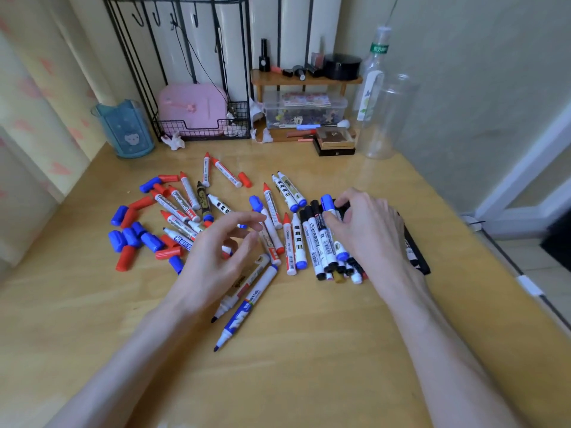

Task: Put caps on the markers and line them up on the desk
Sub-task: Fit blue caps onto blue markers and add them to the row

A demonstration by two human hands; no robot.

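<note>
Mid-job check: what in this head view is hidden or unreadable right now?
All head view.
1. The right hand covers part of the marker row and a black object; whether it grips a marker is unclear.
2. The left hand hides the loose markers beneath it.
3. Marker label print: too small and blurred to read.
4. The clear box contents: too small to identify.

Blue bin [123, 131], pink case [193, 105] in wire rack [204, 131], clear bottle [372, 81], wooden shelf [272, 78].
</note>
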